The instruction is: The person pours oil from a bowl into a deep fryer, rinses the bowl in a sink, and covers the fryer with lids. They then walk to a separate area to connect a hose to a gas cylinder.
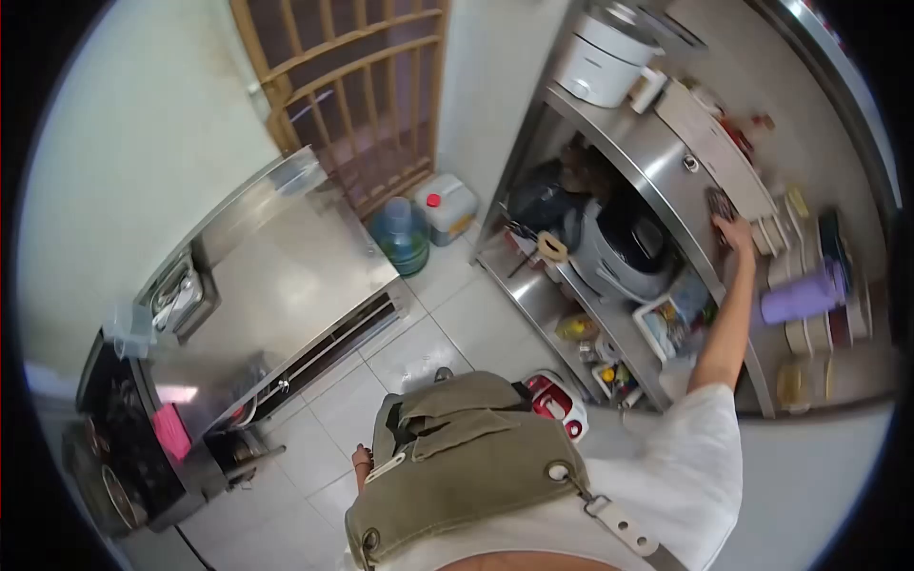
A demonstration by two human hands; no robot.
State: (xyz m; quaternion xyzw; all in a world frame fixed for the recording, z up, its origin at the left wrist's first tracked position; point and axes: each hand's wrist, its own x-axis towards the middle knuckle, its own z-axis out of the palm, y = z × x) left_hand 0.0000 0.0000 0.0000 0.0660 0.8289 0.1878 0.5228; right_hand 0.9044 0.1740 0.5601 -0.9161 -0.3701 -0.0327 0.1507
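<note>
On the top shelf (pixel 662 171), a long white box (pixel 714 143) runs along behind the right hand (pixel 731 231). A white pot (pixel 600 62) stands at the shelf's far end, and a purple bottle (pixel 804 295) lies toward the near end. The right hand touches a small dark thing (pixel 720 203) between the box and the front edge. I can't tell if its fingers grip it. The left hand (pixel 362 457) hangs beside a green bag (pixel 476 466) on the person's front; I can't tell how its fingers are. A red and white thing (pixel 557 404) sits on the floor (pixel 409 352) by the shelves. The floor makes a path between the shelves and the metal worktop (pixel 286 257). A blue jug (pixel 400 238) and a white can (pixel 447 209) stand past the worktop's far corner.
</note>
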